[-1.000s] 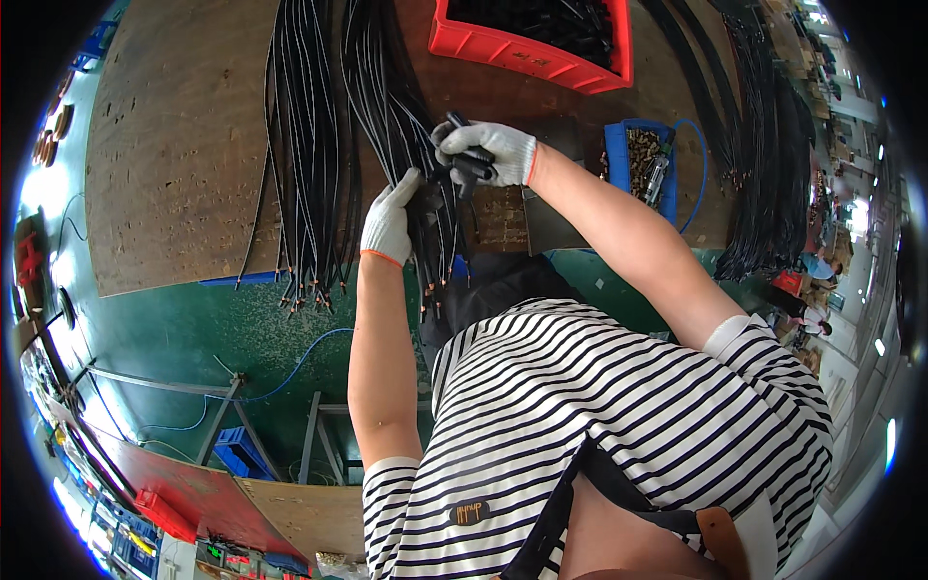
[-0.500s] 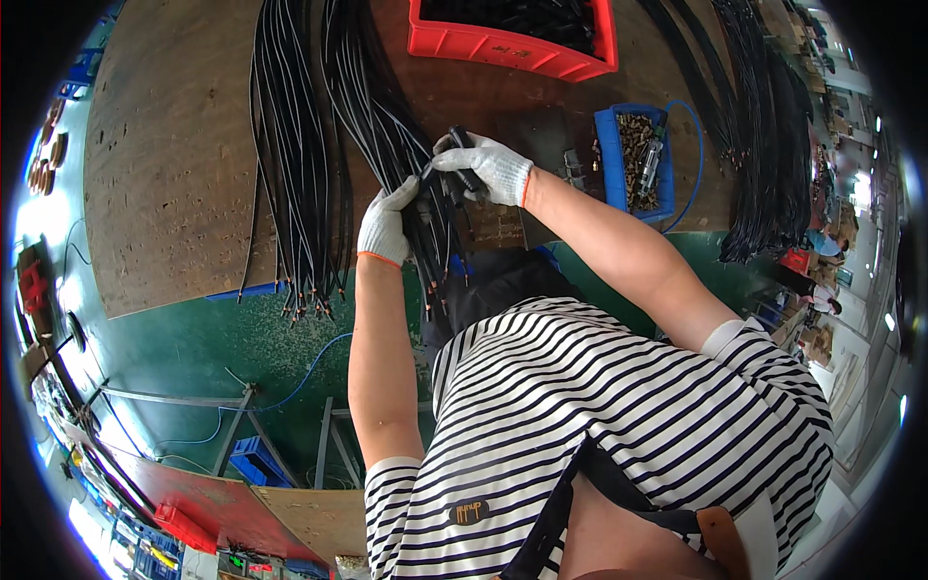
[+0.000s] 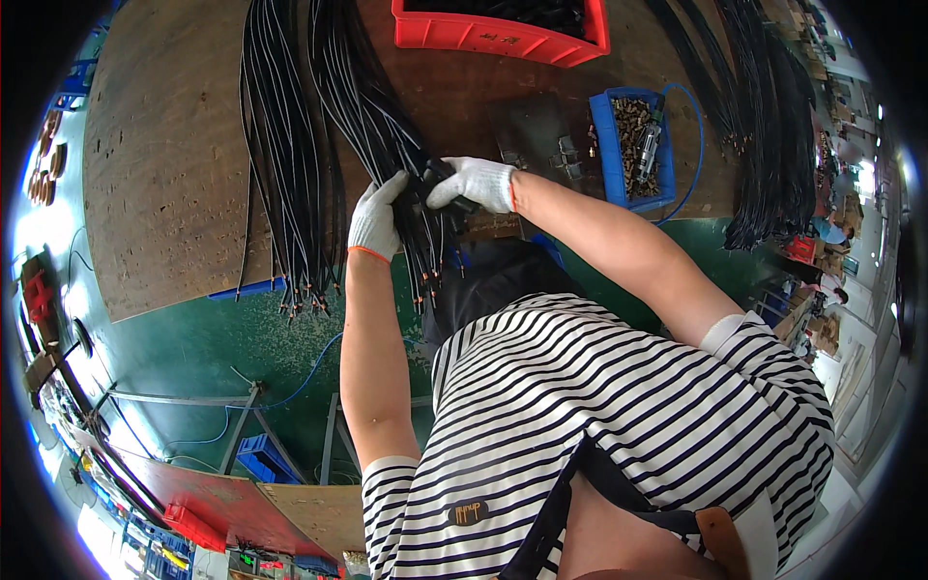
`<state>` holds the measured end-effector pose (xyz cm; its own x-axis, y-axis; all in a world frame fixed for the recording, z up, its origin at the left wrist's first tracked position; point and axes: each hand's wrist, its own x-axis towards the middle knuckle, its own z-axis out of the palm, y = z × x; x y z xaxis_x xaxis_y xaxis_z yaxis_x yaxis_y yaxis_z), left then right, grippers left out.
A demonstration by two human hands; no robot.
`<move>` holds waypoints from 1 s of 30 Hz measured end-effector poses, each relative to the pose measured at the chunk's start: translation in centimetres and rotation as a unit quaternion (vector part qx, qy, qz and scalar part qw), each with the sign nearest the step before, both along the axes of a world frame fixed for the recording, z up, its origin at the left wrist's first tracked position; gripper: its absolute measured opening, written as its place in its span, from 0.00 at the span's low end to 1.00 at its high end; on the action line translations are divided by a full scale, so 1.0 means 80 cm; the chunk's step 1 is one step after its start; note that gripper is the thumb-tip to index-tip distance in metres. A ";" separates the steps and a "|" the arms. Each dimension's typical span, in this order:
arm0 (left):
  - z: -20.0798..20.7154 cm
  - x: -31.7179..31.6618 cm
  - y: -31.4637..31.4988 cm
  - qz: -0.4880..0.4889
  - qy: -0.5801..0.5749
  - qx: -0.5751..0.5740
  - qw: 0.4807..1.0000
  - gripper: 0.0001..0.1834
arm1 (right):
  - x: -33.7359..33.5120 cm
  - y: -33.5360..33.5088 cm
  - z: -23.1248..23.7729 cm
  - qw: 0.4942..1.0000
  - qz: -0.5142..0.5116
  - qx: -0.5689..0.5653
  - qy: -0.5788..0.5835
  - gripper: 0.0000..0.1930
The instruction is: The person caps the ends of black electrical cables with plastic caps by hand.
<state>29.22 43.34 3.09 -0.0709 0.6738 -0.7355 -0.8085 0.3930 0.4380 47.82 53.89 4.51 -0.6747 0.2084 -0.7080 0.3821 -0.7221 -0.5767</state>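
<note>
Head view shows my white-gloved right hand (image 3: pixel 476 186) curled around short black tubular pieces (image 3: pixel 465 205), beside my white-gloved left hand (image 3: pixel 375 220), which touches thin black cables (image 3: pixel 346 82) overhanging the brown wooden table (image 3: pixel 164 184), perhaps for steadying them, though its pinch I cannot tell.

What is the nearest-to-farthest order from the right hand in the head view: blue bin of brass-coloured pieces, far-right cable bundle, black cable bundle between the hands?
1. Black cable bundle: immediately to the left of the right hand.
2. Blue bin: to the hand's right.
3. Far-right cable bundle: farther right, past the bin.
</note>
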 end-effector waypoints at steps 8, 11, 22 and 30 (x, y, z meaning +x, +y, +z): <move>0.029 0.005 0.013 -0.080 0.041 -0.067 0.994 0.09 | 0.096 -0.032 0.033 0.987 0.033 0.147 -0.048 0.27; 0.023 0.013 0.017 -0.061 0.024 -0.078 0.995 0.07 | 0.121 -0.040 0.033 0.981 0.049 0.183 -0.038 0.27; -0.005 0.050 0.026 0.070 0.007 -0.014 0.997 0.03 | 0.197 -0.057 0.062 0.938 0.179 0.280 -0.102 0.28; -0.023 0.056 0.030 0.082 -0.014 0.001 0.997 0.03 | 0.221 -0.068 0.065 0.943 0.180 0.260 -0.108 0.27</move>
